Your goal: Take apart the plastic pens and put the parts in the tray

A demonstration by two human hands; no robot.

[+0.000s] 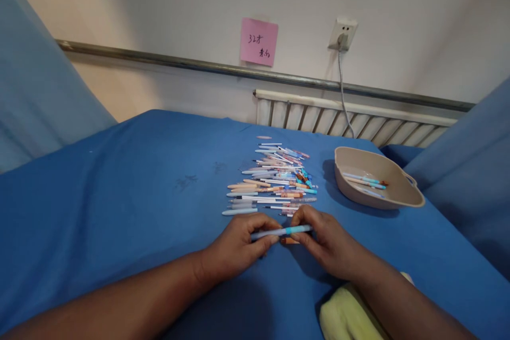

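Between my two hands a light blue pen (287,231) with a turquoise band lies level above the blue cloth (159,212). My left hand (249,236) pinches its left part with thumb and fingers. At its other end, my right hand (321,236) grips the pen the same way. Just beyond the hands, many pen parts (274,175) are spread in rows: pale barrels, thin white refills and coloured pieces. An orange-brown piece (289,241) shows partly beneath the held pen; the right hand hides the rest.
To the right stands a beige basin (378,204) with several pens inside. A yellow-green cloth item (350,313) lies under my right forearm. Behind the covered surface are a radiator (358,111), a metal rail (199,65), a plugged-in socket (342,33) and a pink note (258,42). Blue curtains hang on both sides.
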